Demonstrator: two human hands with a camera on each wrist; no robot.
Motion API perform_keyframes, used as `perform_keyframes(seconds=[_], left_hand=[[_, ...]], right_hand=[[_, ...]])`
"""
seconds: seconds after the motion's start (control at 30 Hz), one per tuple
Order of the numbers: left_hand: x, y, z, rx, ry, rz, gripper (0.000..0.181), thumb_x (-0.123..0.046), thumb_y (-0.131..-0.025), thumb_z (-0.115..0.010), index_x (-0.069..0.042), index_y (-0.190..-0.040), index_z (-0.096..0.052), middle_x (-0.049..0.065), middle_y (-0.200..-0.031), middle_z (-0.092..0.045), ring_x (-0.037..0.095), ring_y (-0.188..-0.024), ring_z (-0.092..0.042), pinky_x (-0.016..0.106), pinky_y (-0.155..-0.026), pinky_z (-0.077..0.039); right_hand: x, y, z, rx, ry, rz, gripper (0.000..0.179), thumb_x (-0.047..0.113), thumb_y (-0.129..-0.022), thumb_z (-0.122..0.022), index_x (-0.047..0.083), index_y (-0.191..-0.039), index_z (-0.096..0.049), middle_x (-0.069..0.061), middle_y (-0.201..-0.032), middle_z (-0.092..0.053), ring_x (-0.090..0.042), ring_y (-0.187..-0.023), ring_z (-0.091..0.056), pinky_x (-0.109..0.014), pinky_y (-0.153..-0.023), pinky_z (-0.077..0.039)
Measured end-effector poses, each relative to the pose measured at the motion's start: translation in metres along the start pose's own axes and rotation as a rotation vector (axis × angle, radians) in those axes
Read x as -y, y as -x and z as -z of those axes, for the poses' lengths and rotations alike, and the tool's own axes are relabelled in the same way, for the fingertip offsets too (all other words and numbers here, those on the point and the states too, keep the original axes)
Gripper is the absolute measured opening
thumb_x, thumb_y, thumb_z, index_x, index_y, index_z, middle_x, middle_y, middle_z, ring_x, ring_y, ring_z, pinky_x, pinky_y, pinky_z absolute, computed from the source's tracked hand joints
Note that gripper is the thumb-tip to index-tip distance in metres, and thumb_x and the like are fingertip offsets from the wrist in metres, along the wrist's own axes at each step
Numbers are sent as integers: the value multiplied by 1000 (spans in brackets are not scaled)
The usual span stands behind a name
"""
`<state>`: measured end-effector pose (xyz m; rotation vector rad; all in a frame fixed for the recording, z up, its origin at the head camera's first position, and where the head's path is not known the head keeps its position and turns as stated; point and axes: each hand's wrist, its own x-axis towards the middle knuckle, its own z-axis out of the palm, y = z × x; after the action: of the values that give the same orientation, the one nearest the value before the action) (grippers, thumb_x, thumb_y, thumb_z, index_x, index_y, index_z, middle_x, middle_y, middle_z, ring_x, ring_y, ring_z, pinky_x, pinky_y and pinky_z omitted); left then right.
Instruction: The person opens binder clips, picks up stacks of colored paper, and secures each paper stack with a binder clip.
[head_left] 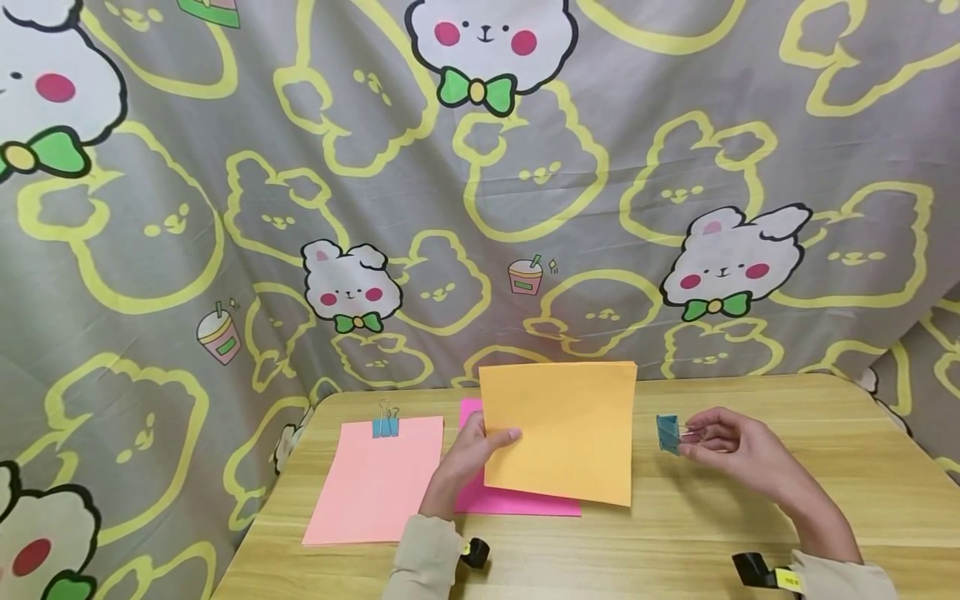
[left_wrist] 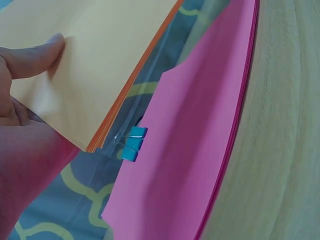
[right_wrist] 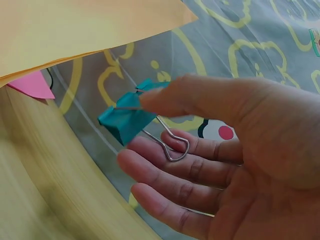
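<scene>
My left hand (head_left: 463, 457) grips a stack of orange paper (head_left: 566, 433) by its left edge, thumb flat on the front, and holds it tilted up above the table. Loose layers show along the stack's edge (left_wrist: 111, 125) in the left wrist view. To the right, my right hand (head_left: 742, 454) pinches a blue binder clip (right_wrist: 131, 120) between thumb and fingers at its wire handles. The clip's mouth points left towards the orange stack, a short gap away. Partly hidden behind the orange paper lies a magenta paper stack (head_left: 517, 503), with a blue binder clip (left_wrist: 134, 144) on its edge.
A light pink paper stack (head_left: 375, 487) lies at the left of the wooden table (head_left: 675, 550), with a blue binder clip (head_left: 386, 427) on its top edge. Right behind the table hangs a grey patterned curtain (head_left: 450, 200).
</scene>
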<state>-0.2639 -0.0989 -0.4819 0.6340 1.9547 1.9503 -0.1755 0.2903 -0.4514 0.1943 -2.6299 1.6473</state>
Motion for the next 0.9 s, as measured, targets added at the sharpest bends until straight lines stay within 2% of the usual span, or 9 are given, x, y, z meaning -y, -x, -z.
perform_keyframes(seconds=[0.2, 0.43, 0.63, 0.77, 0.9], left_hand=[[0, 0, -2, 14, -6, -1, 27, -7, -101, -62, 2, -127, -59, 5, -104, -71, 16, -92, -67, 29, -79, -53], [-1, -1, -5, 27, 10, 6, 29, -5, -101, -61, 4, -128, -60, 8, -105, -73, 17, -93, -69, 31, -79, -55], [3, -3, -6, 50, 11, -3, 29, -3, -101, -61, 3, -130, -59, 5, -108, -72, 15, -97, -67, 29, -85, -52], [4, -3, -7, 47, 20, 8, 28, -4, -101, -61, 2, -128, -60, 7, -106, -73, 16, -94, -69, 29, -81, -53], [5, -4, -7, 42, 34, 22, 27, -5, -101, -62, 2, -127, -61, 9, -105, -74, 19, -92, -71, 31, -78, -56]], right_hand=[[0, 0, 0, 33, -13, -23, 42, 14, -94, -76, -11, -122, -58, -14, -104, -73, -9, -87, -69, -26, -74, -57], [1, -1, -1, 55, 49, -15, 41, 22, -99, -71, -7, -127, -62, -10, -107, -71, -8, -91, -69, -25, -78, -56], [3, -2, -2, 109, 28, -19, 43, 25, -102, -66, -7, -129, -60, -11, -106, -73, -18, -92, -72, -27, -80, -56], [5, -1, -1, 134, 4, -10, 42, 27, -103, -64, -5, -129, -59, -13, -104, -73, -24, -94, -72, -29, -82, -56], [6, 0, 1, 141, -15, 29, 41, 25, -103, -64, -6, -129, -59, -14, -104, -74, -23, -95, -73, -26, -82, -56]])
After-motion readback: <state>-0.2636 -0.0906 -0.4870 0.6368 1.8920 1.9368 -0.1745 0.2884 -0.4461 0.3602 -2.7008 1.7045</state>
